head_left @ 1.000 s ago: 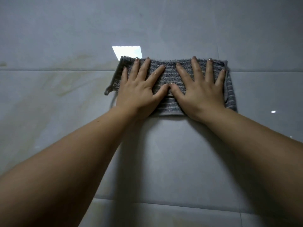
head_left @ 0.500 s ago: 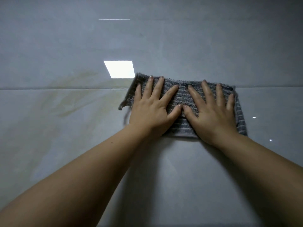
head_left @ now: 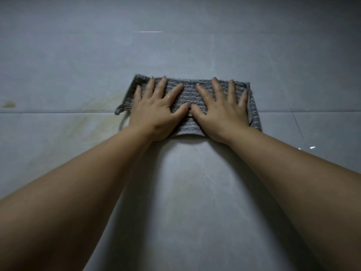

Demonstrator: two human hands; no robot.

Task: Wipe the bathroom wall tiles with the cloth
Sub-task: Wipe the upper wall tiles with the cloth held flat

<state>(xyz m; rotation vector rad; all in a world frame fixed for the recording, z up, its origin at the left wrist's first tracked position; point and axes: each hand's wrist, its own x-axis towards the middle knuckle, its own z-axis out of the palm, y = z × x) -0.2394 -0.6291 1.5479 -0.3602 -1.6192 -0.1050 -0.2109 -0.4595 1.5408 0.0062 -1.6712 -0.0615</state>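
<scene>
— From the head camera, what holds anything here? Any basin, bucket, tray?

— Only the wall tiles (head_left: pixel 195 55) fill the view, pale grey and glossy, with a horizontal grout line (head_left: pixel 58 112) running across at about the height of the thumbs.

— And the cloth?

— The grey striped cloth (head_left: pixel 190 94) lies flat against the wall, folded into a wide band. Its upper part sits on the tile above the grout line and its lower edge hangs just below that line. Thin lighter stripes run across it from side to side. At its left corner a small hanging loop (head_left: pixel 119 111) and a loose thread droop down the tile.

— How do the hands sit on it?

— The left hand (head_left: pixel 156 112) presses the left half, the right hand (head_left: pixel 222 112) the right half. Both are flat, palms to the cloth, fingers spread apart and pointing up; neither grip is closed around anything. The thumbs meet at the middle of the cloth, tips touching or nearly so. The fingertips reach close to the cloth's upper edge.

— Anything on the tiles themselves?

— Yellowish-brown staining (head_left: pixel 93 114) spreads on the tiles left of the cloth, across the grout line, and a small darker spot (head_left: pixel 8 104) sits near the left edge. A thin bright reflection (head_left: pixel 151 31) shows higher up. Both bare forearms cast a dark shadow on the tile below the cloth.
</scene>
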